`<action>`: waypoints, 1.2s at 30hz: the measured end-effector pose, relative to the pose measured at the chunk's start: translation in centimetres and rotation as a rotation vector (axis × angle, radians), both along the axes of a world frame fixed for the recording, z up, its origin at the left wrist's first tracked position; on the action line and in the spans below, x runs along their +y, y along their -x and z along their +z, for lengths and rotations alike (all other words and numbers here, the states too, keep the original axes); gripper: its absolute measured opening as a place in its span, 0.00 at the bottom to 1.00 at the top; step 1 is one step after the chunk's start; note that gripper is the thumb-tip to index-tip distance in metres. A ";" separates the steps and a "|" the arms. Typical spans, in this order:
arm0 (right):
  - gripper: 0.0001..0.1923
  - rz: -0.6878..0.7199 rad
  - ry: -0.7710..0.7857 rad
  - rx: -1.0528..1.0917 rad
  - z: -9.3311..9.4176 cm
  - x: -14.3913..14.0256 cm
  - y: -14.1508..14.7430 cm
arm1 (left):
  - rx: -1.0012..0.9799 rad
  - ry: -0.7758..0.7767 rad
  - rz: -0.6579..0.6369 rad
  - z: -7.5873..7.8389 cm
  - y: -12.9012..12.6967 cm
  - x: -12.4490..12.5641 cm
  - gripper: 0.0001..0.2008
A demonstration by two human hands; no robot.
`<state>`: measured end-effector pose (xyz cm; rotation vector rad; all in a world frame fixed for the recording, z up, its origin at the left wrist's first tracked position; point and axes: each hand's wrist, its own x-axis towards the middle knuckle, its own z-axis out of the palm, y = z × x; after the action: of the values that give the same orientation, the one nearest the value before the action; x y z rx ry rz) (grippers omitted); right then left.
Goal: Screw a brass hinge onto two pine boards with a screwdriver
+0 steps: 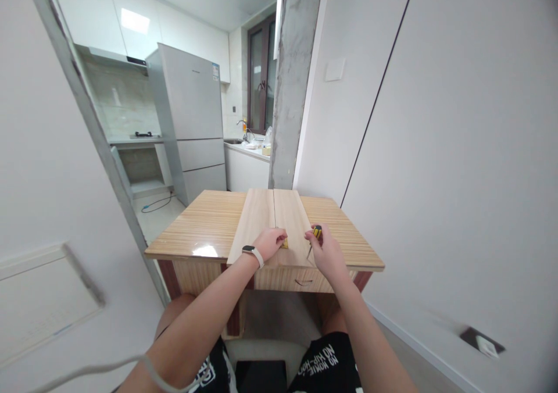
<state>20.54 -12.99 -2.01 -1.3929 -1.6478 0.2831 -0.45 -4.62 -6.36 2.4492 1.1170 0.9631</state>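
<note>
Two pale wooden boards (255, 218) lie side by side across the desk, with a narrow seam between them. My left hand (270, 242), a watch on its wrist, rests over the seam with fingers pinched together. At its fingertips is a small gold-coloured piece (285, 244), partly covered by the fingers and too small to name surely. My right hand (328, 253) is closed on a screwdriver (317, 231) with a yellow and black handle. The screwdriver's thin shaft slants down toward the near right part of the boards; whether its tip touches them I cannot tell.
The striped wood desk (187, 224) has a drawer (283, 280) with a handle at its front, above my knees. A white wall (436, 149) rises on the right. Beyond the desk stand a grey fridge (192, 102) and a sink counter (248, 166). A pale cable (100, 370) crosses the lower left.
</note>
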 end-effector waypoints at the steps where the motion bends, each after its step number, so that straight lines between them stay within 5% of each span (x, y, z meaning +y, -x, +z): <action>1: 0.17 0.004 -0.005 -0.003 0.0 0.0 0.0 | 0.025 -0.018 -0.001 0.1 0.0 0.0 0.11; 22: 0.15 0.044 -0.040 0.030 1.0 0.3 0.7 | 0.139 0.021 -0.032 1.0 -0.5 0.5 0.12; 29: 0.16 0.163 -0.083 0.195 2.7 2.5 2.2 | 0.004 0.045 0.037 -0.4 -0.6 0.2 0.17; 36: 0.16 0.229 -0.074 0.224 2.5 5.0 3.9 | 0.014 0.031 0.055 0.1 -0.8 -0.5 0.14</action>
<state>16.62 -8.02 0.53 -1.0763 -1.6132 0.4872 0.39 -5.11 -6.30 2.4161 1.2003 0.9386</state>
